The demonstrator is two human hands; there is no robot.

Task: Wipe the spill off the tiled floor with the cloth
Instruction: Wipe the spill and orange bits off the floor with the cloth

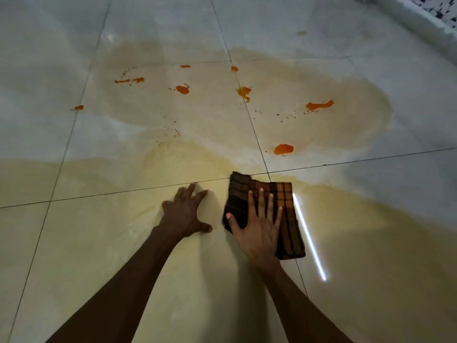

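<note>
The tiled floor (99, 256) fills the frame, pale glossy tiles split by thin dark grout lines. A wide yellowish-brown spill (321, 95) spreads over the middle and upper centre, its edge curving out toward the right of the frame, and a second wet yellow patch lies across the lower half around both arms. Orange blobs (283, 149) dot the spill: the largest just above the cloth at centre right, a streak further right, and smaller ones toward the upper centre and the left.

The cloth (284, 194), dark brown with orange checks and folded into a rough rectangle, lies flat on the floor just below centre, beside a crossing of grout lines. The right hand (257, 231) presses on it with straight fingers slightly apart, thumb out to the left over the cloth's edge. The left hand (185, 214) rests on bare wet tile just left of the cloth, not touching it, fingers spread wide.

A bright white reflection streak (309, 236) runs diagonally just right of the cloth. In the upper right corner a raised pale ledge (420, 18) borders the floor, with a speckled surface beyond it. Dry tile lies along the left and top of the frame.
</note>
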